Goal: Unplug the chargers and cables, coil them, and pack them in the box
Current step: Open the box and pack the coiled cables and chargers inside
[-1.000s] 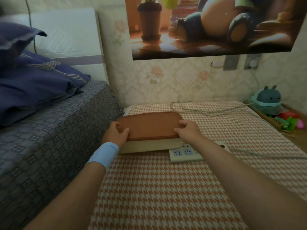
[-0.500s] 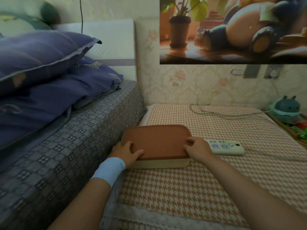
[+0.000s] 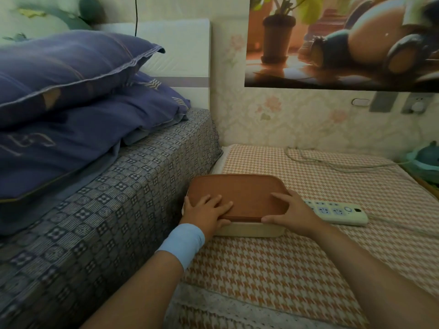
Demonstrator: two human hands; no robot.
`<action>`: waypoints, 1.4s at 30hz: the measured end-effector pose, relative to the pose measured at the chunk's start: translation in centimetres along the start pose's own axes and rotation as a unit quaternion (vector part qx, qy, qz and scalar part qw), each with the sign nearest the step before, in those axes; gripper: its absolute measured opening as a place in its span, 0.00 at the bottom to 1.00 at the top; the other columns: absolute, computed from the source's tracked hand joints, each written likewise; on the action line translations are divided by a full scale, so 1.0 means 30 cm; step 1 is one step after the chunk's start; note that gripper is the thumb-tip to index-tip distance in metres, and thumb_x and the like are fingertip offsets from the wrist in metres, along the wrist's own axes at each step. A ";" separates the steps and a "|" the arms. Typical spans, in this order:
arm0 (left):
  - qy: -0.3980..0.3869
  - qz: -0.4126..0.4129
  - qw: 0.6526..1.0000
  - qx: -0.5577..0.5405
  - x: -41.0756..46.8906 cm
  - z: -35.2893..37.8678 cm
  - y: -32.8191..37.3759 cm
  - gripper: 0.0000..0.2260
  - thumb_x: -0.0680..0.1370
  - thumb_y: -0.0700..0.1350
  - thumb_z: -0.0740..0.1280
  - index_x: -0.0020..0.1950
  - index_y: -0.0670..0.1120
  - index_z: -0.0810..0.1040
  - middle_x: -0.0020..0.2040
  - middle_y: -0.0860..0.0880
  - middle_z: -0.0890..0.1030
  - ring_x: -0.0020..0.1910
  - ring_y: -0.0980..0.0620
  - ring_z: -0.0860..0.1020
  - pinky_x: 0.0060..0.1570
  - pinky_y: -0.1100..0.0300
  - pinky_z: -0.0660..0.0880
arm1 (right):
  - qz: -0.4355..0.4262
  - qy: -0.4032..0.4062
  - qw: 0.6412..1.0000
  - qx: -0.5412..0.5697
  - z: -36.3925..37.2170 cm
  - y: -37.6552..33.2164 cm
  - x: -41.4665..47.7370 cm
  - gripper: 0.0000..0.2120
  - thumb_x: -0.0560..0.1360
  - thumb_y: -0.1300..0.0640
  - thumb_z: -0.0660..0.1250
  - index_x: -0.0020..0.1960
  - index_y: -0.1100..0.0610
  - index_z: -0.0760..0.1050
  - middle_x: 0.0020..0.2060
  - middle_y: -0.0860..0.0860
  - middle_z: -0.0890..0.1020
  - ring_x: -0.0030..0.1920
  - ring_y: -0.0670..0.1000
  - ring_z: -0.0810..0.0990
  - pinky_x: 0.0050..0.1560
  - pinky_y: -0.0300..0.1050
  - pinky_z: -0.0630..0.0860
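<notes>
Bedroom corner. At left stood a bed [image 3: 114,210] under a grey-blue patterned sheet, with purple pillows [image 3: 71,86] piled at its far end. To its right, against floral wallpaper, sat a low desk [image 3: 297,276] covered in orange-and-white houndstooth cloth. A large cartoon poster [image 3: 344,43] hung on the wall above.

On the desk's left side, close to the bed, lay the box [image 3: 251,231]: a shallow cream tray with rounded corners, closed by a brown lid [image 3: 240,191]. It lay straight ahead of both forearms, its long axis running left to right. A white power strip [image 3: 337,211] lay just beside the box's right end. A pale cable [image 3: 332,163] trailed across the far side of the desk toward the right.

Both hands rested on the lid's near corners, apart from each other. The left hand [image 3: 206,211], above a blue wristband [image 3: 181,241], lay flat with fingers spread. The right hand [image 3: 293,210] had its fingers flat on top and its thumb stretched along the lid's near edge. Neither curled round anything. The right hand was the nearer to the power strip. With strip and cable outside the box, the lid probably needed lifting next.
</notes>
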State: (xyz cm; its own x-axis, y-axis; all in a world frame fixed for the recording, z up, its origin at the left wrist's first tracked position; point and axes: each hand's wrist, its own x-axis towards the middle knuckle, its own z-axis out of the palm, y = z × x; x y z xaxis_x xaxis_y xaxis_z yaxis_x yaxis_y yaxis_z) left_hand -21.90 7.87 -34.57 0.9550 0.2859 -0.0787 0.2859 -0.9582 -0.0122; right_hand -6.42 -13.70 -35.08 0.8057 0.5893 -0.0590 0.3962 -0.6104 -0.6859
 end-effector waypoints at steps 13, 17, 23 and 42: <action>0.029 0.019 0.997 -0.070 -0.014 -0.001 -0.059 0.24 0.78 0.64 0.59 0.74 0.63 0.64 0.77 0.56 0.61 0.76 0.49 0.58 0.75 0.45 0.54 | -0.036 -0.044 0.998 -0.025 -0.029 -0.001 -0.029 0.41 0.68 0.37 0.77 0.75 0.49 0.70 0.80 0.47 0.56 0.78 0.54 0.61 0.74 0.50 0.62; 0.056 -0.025 0.993 -0.099 -0.003 -0.005 -0.030 0.24 0.75 0.70 0.58 0.68 0.63 0.72 0.71 0.56 0.71 0.69 0.50 0.69 0.66 0.51 0.69 | -0.041 -0.028 0.998 -0.036 -0.006 0.017 -0.020 0.30 0.78 0.35 0.63 0.74 0.50 0.69 0.80 0.49 0.55 0.79 0.55 0.59 0.77 0.53 0.61; 0.102 -0.045 0.991 -0.077 0.053 0.023 -0.016 0.14 0.81 0.59 0.55 0.59 0.53 0.73 0.59 0.49 0.71 0.60 0.46 0.68 0.56 0.53 0.69 | -0.045 -0.029 0.977 -0.205 0.057 0.008 0.007 0.31 0.82 0.33 0.46 0.82 0.43 0.53 0.82 0.54 0.45 0.81 0.58 0.39 0.80 0.57 0.44; -0.117 -0.045 0.992 0.010 0.320 -0.104 -0.061 0.62 0.57 0.75 0.71 0.78 0.59 0.37 0.79 0.49 0.36 0.78 0.42 0.37 0.75 0.38 0.44 | -0.005 -0.182 0.928 -0.325 -0.032 -0.084 0.252 0.69 0.57 0.25 0.75 0.80 0.40 0.31 0.80 0.55 0.31 0.79 0.57 0.30 0.79 0.66 0.45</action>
State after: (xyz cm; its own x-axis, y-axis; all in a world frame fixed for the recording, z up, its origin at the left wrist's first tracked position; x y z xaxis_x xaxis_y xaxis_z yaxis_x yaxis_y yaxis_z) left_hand -13.01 12.41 -32.20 0.8807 0.3614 -0.3063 0.3648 -0.9298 -0.0483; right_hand -0.88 -8.22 -33.10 0.6450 0.6641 -0.3782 0.6797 -0.7247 -0.1132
